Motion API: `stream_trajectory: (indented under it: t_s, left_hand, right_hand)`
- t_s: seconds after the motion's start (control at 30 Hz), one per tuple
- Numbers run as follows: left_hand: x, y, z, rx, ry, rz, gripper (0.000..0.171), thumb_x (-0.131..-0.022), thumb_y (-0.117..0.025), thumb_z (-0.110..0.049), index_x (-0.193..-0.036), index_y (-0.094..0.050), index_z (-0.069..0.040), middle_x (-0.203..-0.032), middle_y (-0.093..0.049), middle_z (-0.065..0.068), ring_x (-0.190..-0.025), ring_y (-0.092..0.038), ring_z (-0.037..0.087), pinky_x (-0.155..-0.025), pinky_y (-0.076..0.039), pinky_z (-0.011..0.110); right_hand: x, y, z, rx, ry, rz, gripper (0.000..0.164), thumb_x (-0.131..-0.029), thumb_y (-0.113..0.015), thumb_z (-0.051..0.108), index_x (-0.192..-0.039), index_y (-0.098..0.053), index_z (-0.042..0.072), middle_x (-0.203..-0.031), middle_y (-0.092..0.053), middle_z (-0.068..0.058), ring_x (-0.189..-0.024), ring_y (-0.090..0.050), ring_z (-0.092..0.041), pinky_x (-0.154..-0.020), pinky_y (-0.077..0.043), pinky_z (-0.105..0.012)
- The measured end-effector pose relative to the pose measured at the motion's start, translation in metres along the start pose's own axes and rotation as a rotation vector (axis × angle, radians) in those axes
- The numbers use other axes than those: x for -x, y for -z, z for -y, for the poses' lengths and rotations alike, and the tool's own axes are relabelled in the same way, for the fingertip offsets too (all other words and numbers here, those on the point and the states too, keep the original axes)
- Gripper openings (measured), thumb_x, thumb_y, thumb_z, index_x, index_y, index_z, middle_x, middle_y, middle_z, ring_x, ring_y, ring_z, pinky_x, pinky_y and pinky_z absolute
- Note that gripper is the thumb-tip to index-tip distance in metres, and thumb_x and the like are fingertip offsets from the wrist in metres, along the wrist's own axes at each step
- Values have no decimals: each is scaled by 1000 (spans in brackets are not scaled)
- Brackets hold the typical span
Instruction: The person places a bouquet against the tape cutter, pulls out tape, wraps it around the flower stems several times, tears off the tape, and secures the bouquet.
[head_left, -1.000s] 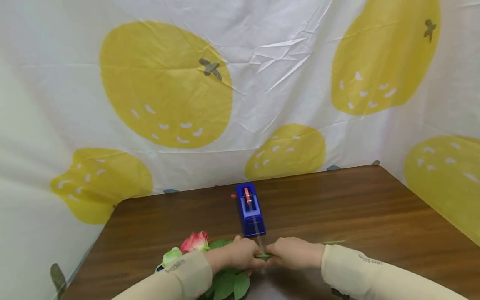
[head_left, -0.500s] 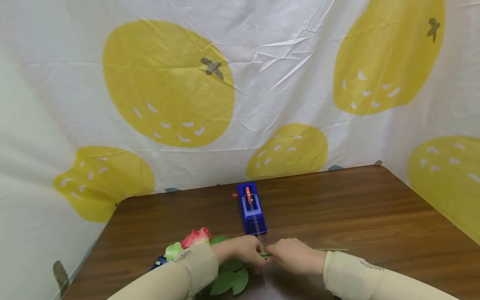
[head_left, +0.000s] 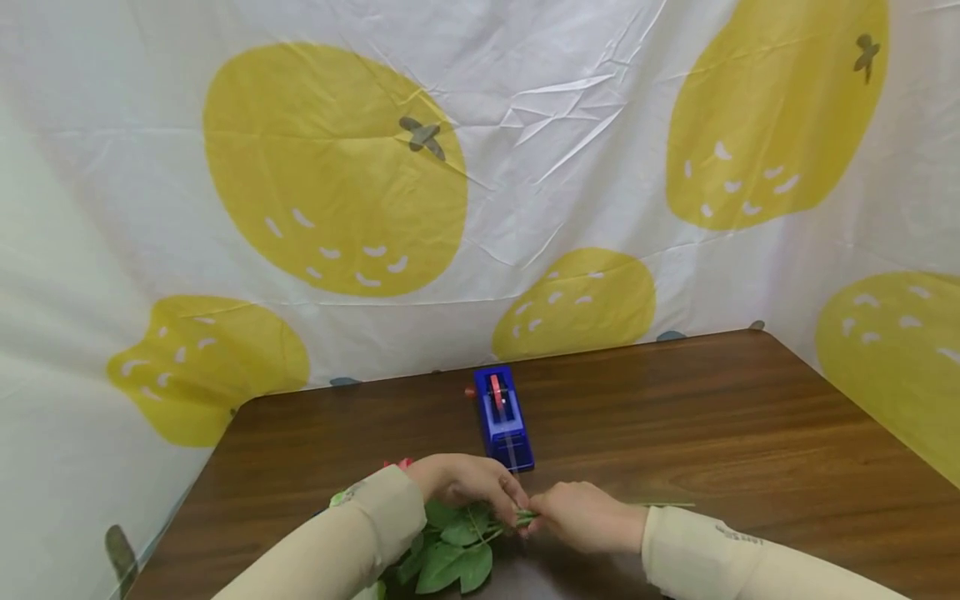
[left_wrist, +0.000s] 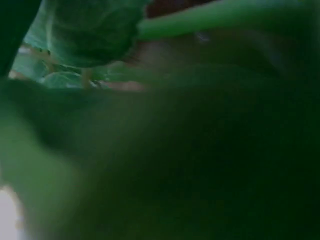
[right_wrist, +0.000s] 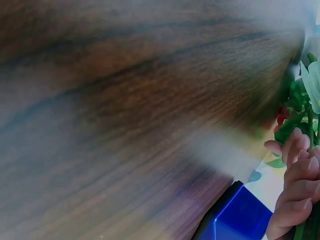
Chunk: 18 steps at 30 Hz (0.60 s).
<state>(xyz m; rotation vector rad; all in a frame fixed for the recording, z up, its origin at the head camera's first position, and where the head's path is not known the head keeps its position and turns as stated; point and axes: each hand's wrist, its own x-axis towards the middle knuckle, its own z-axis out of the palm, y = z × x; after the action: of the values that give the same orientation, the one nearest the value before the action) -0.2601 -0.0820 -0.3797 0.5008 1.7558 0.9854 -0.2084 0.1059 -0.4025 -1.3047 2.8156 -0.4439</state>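
Flower stems (head_left: 528,518) lie crosswise over worktop (head_left: 675,417), blooms (head_left: 405,462) left; right hand (head_left: 585,515) fingers wrap them, left hand (head_left: 476,483) fingers at stems, grip unclear. Blue dispenser (head_left: 523,443) holds tape roll (head_left: 496,390).

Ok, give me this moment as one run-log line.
Right grip: holds flower stems | left grip: at stems, hold unclear | tape dispenser: on table, beyond both grips

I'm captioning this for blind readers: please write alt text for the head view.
A person's right grip holds leafy green stems at a brown wooden table, the left grip close beside it. Farther back stands a blue tape dispenser, before white cloth printed with yellow fruit.
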Motion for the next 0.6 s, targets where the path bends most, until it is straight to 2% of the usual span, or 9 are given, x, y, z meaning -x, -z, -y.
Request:
stream_trajectory:
  t_s: [0.13,0.2,0.37,0.6]
  left_hand:
    - [1,4,2,37,-55,124,34,-84,-44,4,-113,-50,18,-93,-65,7,-82,-59,10,-79,-47,23]
    - [0,5,4,63,-61,143,33,-86,-43,3,-114,-50,18,-98,-66,11,-83,-60,12,-79,-47,24]
    - [-3,7,9,102,-40,87,30,-91,-43,1,-115,-51,17,-95,-65,9,-82,-59,11,-75,-47,22]
    - [-7,5,11,100,-21,56,30,-93,-45,-3,-111,-51,21,-86,-67,6,-77,-62,12,-76,-50,26]
  right_hand:
    - [0,-1,0,-5,-6,-2,5,-86,-61,21,-88,-64,17,-78,-67,6,-67,-60,-5,-51,-47,-25]
    - [-1,-2,1,-13,-9,-3,5,-87,-61,22,-87,-64,18,-78,-67,6,-67,-61,-6,-51,-47,-26]
    - [0,-4,1,-41,-23,3,6,-87,-60,22,-83,-63,18,-76,-65,6,-64,-57,-4,-51,-46,-25]
    - [0,-4,0,-31,-24,10,13,-88,-59,23,-76,-56,18,-67,-57,8,-58,-51,-2,-48,-42,-24]
